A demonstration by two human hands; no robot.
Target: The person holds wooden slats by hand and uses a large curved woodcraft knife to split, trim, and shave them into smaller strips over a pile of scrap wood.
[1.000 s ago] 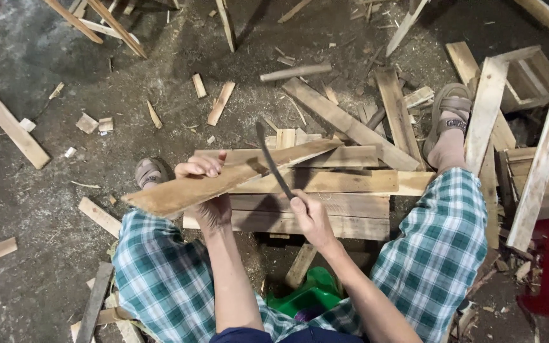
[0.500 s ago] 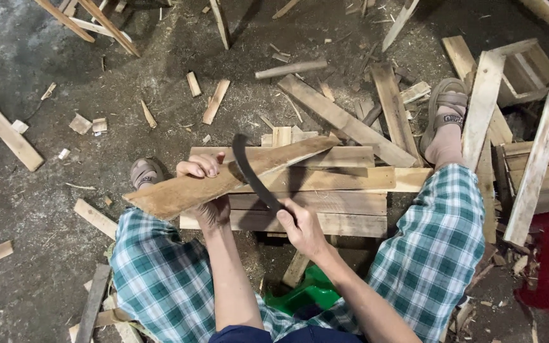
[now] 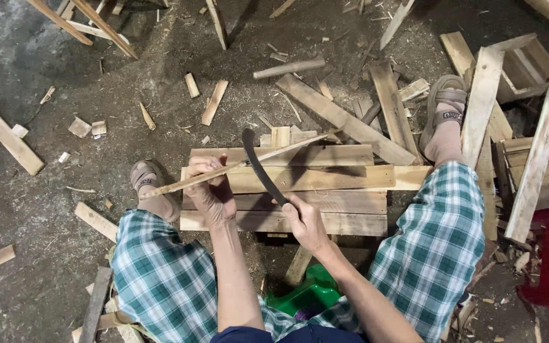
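The left hand (image 3: 210, 190) grips a thin wood strip (image 3: 236, 166), held edge-up over the pallet (image 3: 325, 181) between the knees. The right hand (image 3: 306, 222) is clenched on a curved knife (image 3: 258, 166), blade against the strip. The blade could slip toward the nearby left fingers, since the strip is narrow and unsupported.

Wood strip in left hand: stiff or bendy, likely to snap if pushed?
The strip looks thin and long, so probably light and a bit springy. The left hand grips one end; the far end rests on the planks. It may split along the grain under the blade.
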